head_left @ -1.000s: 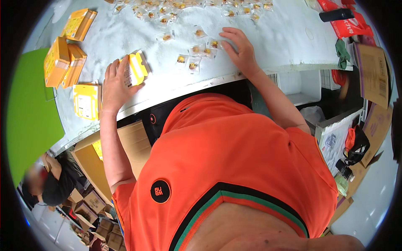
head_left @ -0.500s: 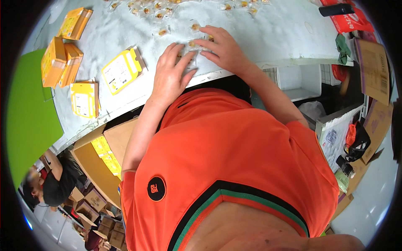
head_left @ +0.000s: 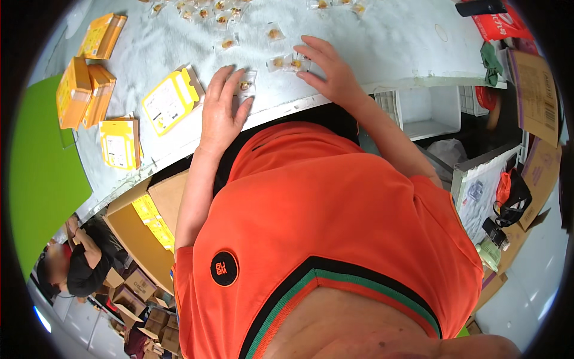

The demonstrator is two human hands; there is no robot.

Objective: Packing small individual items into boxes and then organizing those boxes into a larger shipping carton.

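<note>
My left hand lies over the table's near edge, its fingers apart. A small clear packet with yellow-brown contents is at its fingertips. Further right, my right hand is spread, its fingers reaching over two more such packets, a left one and a right one that is partly covered. Beyond the hands lie two single packets, one on the left and one on the right. Beside my left hand is a yellow-and-white carton with its end flap up.
More packets are scattered at the far edge. Stacked yellow cartons and a flatter pile stand on the left. A green cloth hangs at the right edge. Below the table are a white bin and an open cardboard box.
My hands have moved apart. The left has gone left, with a packet now showing at its fingertips; the right has shifted slightly right, uncovering more of its two packets.
</note>
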